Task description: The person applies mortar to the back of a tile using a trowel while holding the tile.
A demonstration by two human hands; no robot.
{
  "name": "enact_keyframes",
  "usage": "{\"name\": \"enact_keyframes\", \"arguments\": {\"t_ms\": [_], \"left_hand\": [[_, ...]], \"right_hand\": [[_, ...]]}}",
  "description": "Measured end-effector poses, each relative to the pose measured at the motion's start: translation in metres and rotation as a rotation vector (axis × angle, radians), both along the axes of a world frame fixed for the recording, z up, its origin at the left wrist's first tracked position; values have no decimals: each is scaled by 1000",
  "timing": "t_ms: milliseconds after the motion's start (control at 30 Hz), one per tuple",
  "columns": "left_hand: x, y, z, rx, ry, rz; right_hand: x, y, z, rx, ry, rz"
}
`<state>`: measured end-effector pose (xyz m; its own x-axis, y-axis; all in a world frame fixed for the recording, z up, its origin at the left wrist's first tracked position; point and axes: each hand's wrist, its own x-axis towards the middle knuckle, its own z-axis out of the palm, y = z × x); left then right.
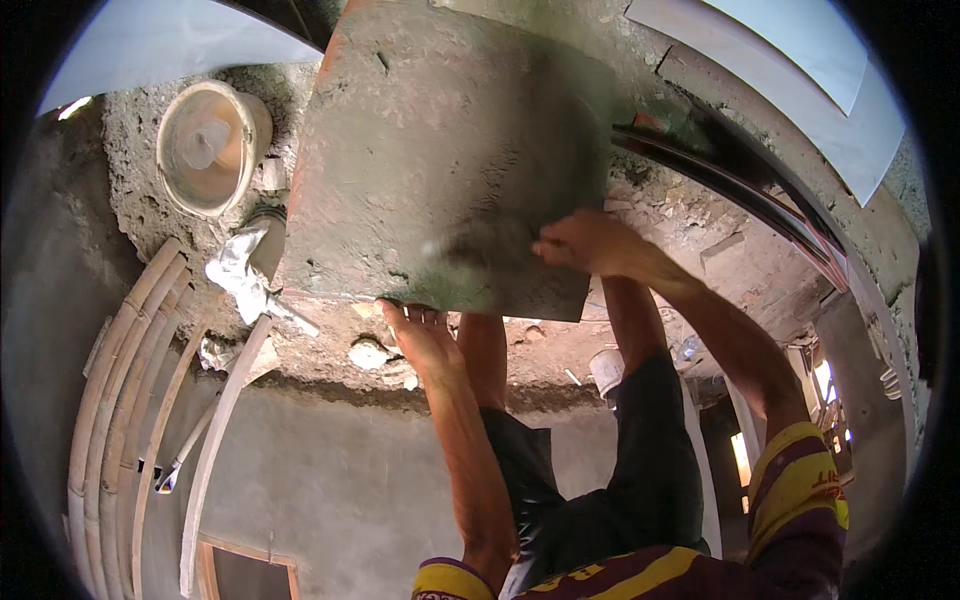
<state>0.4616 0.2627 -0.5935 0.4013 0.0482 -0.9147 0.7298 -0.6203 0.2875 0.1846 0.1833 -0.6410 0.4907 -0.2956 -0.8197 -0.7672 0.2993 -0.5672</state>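
Note:
A broad mortar-covered surface (pixel 420 150) with a reddish left edge spans the upper middle of the view. My right hand (pixel 589 244) is closed around the handle of a motion-blurred tool, apparently a trowel (pixel 480 244), whose blade lies against the mortar near its lower right part. The mortar around the blade looks darker and smoother than at the left. At the near edge of this surface is my left hand (pixel 427 337), palm up, touching the rim. Its fingertips are hidden by the edge, so its grip is unclear.
A bucket (pixel 206 150) with cloudy liquid stands upper left, above a white bag (pixel 241 270). Bamboo poles (pixel 112 420) and a pale wooden strip (pixel 221 457) lean at the left. Rubble (pixel 690 217) covers ground at right, near dark metal bars (pixel 735 187) and a small white bucket (pixel 606 371).

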Motion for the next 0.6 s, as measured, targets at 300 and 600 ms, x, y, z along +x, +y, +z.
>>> {"name": "enact_keyframes", "arguments": {"t_ms": [300, 600], "left_hand": [[8, 1, -4, -2, -41, 40], [10, 13, -17, 103, -56, 80]], "right_hand": [[-19, -93, -20, -90, -210, -765], [-25, -313, -212, -1374, 203, -798]]}}
